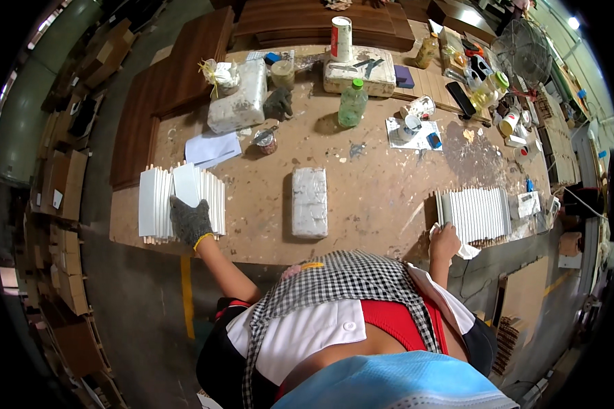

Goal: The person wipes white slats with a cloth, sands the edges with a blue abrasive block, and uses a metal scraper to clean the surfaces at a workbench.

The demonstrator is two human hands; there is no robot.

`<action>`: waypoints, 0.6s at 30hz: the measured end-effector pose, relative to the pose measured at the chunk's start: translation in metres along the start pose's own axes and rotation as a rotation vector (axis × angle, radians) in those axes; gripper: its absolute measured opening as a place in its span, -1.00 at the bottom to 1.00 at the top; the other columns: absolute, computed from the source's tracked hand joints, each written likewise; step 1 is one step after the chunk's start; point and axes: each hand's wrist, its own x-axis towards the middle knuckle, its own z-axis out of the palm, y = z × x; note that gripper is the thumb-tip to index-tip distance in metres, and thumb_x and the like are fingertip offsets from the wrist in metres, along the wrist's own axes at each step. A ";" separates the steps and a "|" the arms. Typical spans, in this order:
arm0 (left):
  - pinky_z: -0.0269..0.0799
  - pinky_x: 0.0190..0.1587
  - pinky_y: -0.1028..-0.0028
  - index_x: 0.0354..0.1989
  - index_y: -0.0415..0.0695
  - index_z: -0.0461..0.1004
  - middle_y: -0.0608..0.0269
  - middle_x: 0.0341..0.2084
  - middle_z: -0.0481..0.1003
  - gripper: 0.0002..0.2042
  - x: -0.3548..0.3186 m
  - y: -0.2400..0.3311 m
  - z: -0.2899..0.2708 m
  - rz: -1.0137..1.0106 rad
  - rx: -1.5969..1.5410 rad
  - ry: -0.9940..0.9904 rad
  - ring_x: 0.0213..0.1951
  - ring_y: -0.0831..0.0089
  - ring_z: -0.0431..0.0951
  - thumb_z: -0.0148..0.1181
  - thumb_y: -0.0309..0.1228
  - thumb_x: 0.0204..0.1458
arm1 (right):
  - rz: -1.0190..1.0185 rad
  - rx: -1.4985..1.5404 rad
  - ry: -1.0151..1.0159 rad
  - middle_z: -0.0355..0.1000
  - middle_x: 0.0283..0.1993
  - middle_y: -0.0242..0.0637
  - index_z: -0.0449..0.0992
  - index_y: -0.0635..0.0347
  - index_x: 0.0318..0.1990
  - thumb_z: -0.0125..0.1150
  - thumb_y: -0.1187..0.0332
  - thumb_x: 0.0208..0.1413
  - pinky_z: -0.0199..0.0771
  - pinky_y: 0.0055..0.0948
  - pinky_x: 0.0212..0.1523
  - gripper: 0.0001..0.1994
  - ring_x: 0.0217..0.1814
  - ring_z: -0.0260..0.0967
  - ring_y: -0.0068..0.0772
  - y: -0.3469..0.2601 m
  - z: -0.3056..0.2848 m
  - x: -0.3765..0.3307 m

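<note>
My left hand [192, 219], in a dark grey knitted glove, is closed on the near end of a white slat [186, 185]. That slat lies tilted over a row of white slats [154, 203] at the table's left, their edges light wood. My bare right hand [445, 240] grips a crumpled white cloth [467, 251] at the near left corner of a second row of slats [476, 215], on the right. Its fingertips are partly hidden against the row's end. Between the hands, apart from both, lies a block wrapped in whitish tape [310, 203].
The worn brown worktable [266, 204] bears a green bottle [353, 103], a small jar [266, 142], paper sheets [213, 148] and a white cup [410, 127]. Wrapped blocks [239, 99] stand farther back. Dark brown panels [133, 129] border the left. A fan [523, 51] stands far right.
</note>
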 end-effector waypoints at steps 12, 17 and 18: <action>0.25 0.33 0.15 0.37 -0.23 0.25 -0.17 0.21 0.41 -0.09 -0.014 -0.005 -0.001 0.060 0.135 0.071 0.26 -0.03 0.38 0.39 0.10 -0.09 | -0.013 -0.023 -0.081 0.58 -0.36 0.03 0.67 0.25 -0.43 0.20 0.14 0.05 0.56 -0.03 -0.24 -0.68 -0.27 0.58 0.09 -0.001 -0.010 0.025; 0.23 0.33 0.13 0.34 -0.22 0.28 -0.16 0.22 0.39 -0.18 -0.022 -0.007 0.001 0.152 0.101 0.202 0.24 -0.04 0.38 0.36 0.03 -0.03 | -0.026 0.831 -0.506 0.56 -0.46 -0.20 0.65 0.40 -0.21 0.26 0.09 0.14 0.42 -0.37 -0.37 -0.57 -0.41 0.49 -0.41 0.016 -0.023 0.058; 0.23 0.32 0.10 0.33 -0.21 0.29 -0.16 0.21 0.40 -0.20 -0.026 -0.005 -0.002 0.145 0.128 0.201 0.24 -0.06 0.37 0.34 0.03 -0.02 | -0.053 1.091 -0.661 0.56 -0.33 -0.36 0.61 0.42 -0.06 0.23 0.18 0.21 0.41 -0.50 -0.29 -0.60 -0.28 0.43 -0.62 -0.005 -0.041 0.055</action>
